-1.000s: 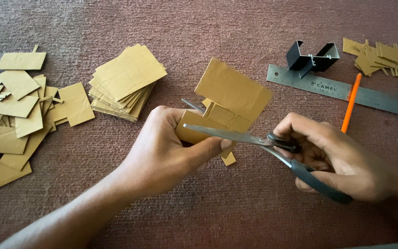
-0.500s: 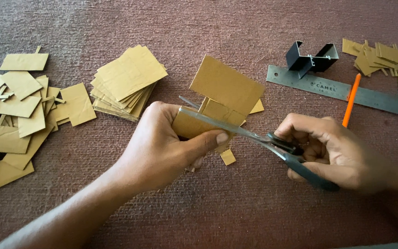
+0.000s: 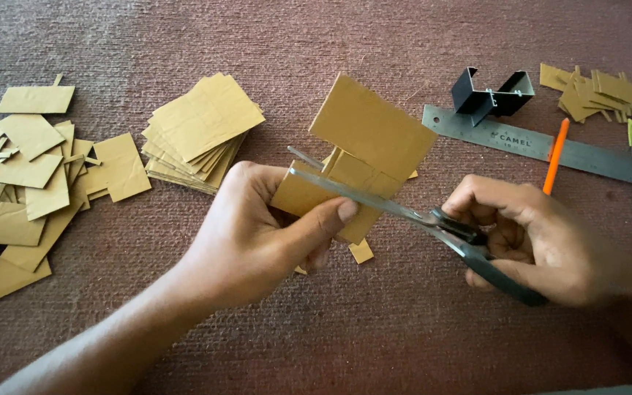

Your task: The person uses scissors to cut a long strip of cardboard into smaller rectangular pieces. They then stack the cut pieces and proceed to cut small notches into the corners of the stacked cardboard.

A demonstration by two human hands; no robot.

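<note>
The left hand point(image 3: 257, 234) grips a brown cardboard piece point(image 3: 363, 146) just above the middle of the view, thumb pressed along its lower edge and fingers curled behind it. The right hand point(image 3: 532, 238), at 3 o'clock from the left, is closed through the handles of a pair of scissors point(image 3: 404, 208) with dark grey grips. The blades stand a little apart and straddle the cardboard, one lying across its front, the tip of the other showing behind at the left. A small offcut point(image 3: 360, 251) lies on the reddish carpet point(image 3: 374, 336) just below the held piece.

At 10 o'clock from the left hand sits a neat stack of cut cardboard rectangles point(image 3: 199, 128). Far out at 9 o'clock loose cardboard scraps point(image 3: 27, 190) are spread about. At 1 o'clock from the right hand a steel ruler point(image 3: 594, 153) lies slantwise, an orange pencil point(image 3: 554, 155) across it, a black metal bracket point(image 3: 491, 93) touching its upper end. More cardboard bits point(image 3: 590, 91) lie at the top right corner.
</note>
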